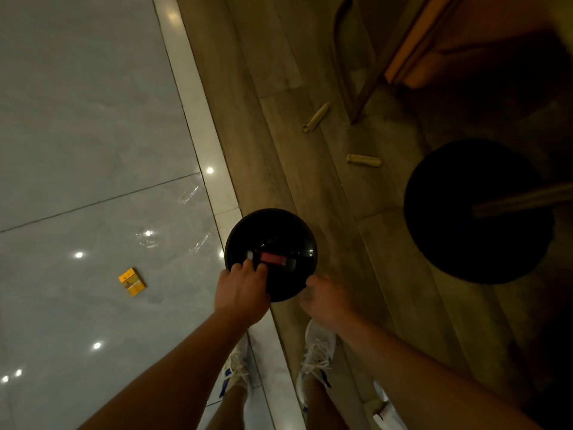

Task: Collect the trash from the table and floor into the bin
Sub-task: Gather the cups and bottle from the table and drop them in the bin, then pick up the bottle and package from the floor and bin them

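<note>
A round black bin (279, 234) lined with a dark bag stands on the floor at the seam between grey tile and wood. A red-and-white wrapper (273, 259) lies inside it. My left hand (242, 290) grips the bin's near rim, fingers curled over the edge. My right hand (325, 301) hovers at the rim's right side, blurred, fingers loosely bent. A yellow packet (132, 281) lies on the tiles to the left. Two tan rolled wrappers (316, 117) (363, 160) lie on the wood floor beyond the bin.
A round black table base (477, 212) with its pole stands to the right. A chair's legs (362, 97) and orange seat rise at the top right. My white shoes (316, 355) stand below the bin. Crinkled clear plastic (189, 193) glints on the tiles.
</note>
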